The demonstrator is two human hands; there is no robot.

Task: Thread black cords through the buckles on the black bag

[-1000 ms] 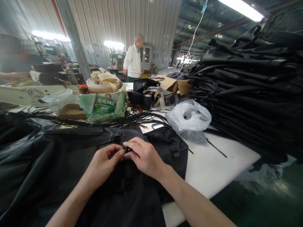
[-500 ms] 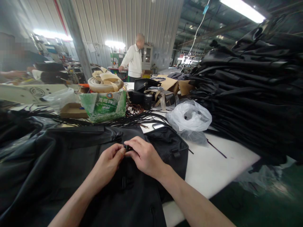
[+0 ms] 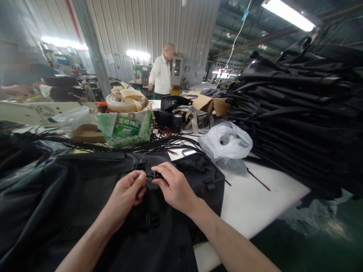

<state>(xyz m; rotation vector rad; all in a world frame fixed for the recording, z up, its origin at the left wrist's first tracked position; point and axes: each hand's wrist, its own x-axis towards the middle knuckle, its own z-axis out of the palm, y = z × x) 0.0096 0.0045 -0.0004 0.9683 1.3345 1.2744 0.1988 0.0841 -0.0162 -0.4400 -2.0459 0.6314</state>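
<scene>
A large black bag (image 3: 93, 192) lies spread over the table below both hands. My right hand (image 3: 174, 187) pinches a small black buckle (image 3: 155, 174) between thumb and fingertips, just above the bag. To its left, my left hand (image 3: 127, 192) is closed, thumb pressed against the curled fingers; whatever is in them is too small or hidden to make out. A gap separates the two hands. Below them a black strap fitting (image 3: 148, 220) shows on the bag. A black side part with a rounded corner (image 3: 210, 175) lies to the right.
Behind the bag stand a green carton (image 3: 124, 126) with rolled tape and a bundle of thin black cords (image 3: 170, 142). A clear plastic bag (image 3: 227, 141) rests on the white table (image 3: 255, 200). Stacked black bags (image 3: 297, 113) rise at right. Two people, one standing (image 3: 161, 73), are farther off.
My hands have come apart: the left has drawn back left, the right slightly right with the buckle. In the background, the standing person's arm has lowered.
</scene>
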